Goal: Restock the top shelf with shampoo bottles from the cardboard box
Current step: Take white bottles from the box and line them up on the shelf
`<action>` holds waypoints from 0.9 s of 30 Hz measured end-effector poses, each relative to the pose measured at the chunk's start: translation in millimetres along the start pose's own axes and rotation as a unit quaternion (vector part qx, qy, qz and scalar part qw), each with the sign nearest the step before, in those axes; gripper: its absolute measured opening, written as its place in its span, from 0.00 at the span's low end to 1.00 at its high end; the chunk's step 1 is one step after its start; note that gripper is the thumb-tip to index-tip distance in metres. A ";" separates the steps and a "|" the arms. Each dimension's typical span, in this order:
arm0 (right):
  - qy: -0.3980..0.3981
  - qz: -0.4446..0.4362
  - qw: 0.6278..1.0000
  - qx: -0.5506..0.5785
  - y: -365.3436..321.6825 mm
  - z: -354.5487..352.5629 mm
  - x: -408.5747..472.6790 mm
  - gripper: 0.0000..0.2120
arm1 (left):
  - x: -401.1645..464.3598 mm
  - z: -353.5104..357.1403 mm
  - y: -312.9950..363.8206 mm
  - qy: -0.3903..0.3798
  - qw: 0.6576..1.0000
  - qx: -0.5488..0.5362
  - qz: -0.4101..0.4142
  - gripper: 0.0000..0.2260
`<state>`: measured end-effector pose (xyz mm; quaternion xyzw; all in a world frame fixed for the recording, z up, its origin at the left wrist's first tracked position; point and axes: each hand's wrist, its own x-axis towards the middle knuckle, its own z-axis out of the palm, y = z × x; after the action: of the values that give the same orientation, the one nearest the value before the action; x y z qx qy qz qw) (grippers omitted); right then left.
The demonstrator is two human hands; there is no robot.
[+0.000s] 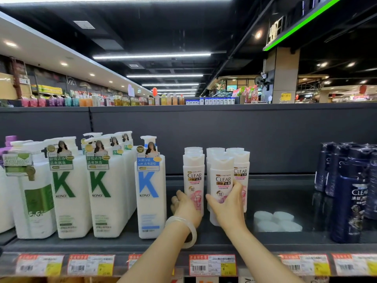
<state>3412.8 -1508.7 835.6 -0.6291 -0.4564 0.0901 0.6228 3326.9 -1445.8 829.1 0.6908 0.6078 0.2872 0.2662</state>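
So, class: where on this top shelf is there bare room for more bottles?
Free: the dark shelf floor between the pink-label bottles and the navy bottles, behind the white caps. Crowded: the pump bottles on the left, and where both hands grip bottles.

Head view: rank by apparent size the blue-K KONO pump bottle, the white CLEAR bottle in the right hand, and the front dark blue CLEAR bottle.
1. blue-K KONO pump bottle
2. front dark blue CLEAR bottle, close; edge distortion makes it unsure
3. white CLEAR bottle, gripped by the right hand

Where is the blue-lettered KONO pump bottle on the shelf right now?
In the head view, the blue-lettered KONO pump bottle stands left of centre on the top shelf, between the green-lettered KONO bottles and the left hand.
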 end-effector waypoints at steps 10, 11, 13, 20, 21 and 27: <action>0.017 0.011 0.999 -0.043 2.1 10.3 -1.6 0.34 | -4.1 -4.6 0.7 -0.017 0.997 0.070 0.003 0.20; 0.018 0.011 0.999 -0.048 1.2 10.9 -2.1 0.34 | -4.5 -4.6 0.7 -0.017 0.998 0.065 0.005 0.20; 0.021 0.012 0.998 -0.053 0.3 12.3 -2.3 0.35 | -5.0 -4.4 1.6 -0.021 0.999 0.044 0.003 0.19; 0.008 0.031 0.992 -0.120 -2.0 9.1 -10.4 0.42 | -18.9 -8.4 2.7 -0.012 1.000 -0.013 0.013 0.19; 0.008 0.032 0.990 -0.137 -3.0 6.8 -12.7 0.45 | -22.1 -10.0 2.8 -0.010 1.000 -0.026 0.009 0.18; 0.035 0.012 0.987 -0.155 -22.7 -10.7 -20.4 0.45 | -40.8 -20.4 -3.2 0.005 0.993 -0.042 0.106 0.23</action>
<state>3398.0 -1534.5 848.1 -0.7267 -0.4346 0.0034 0.5320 3306.1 -1485.5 838.0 0.7381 0.5199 0.3427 0.2598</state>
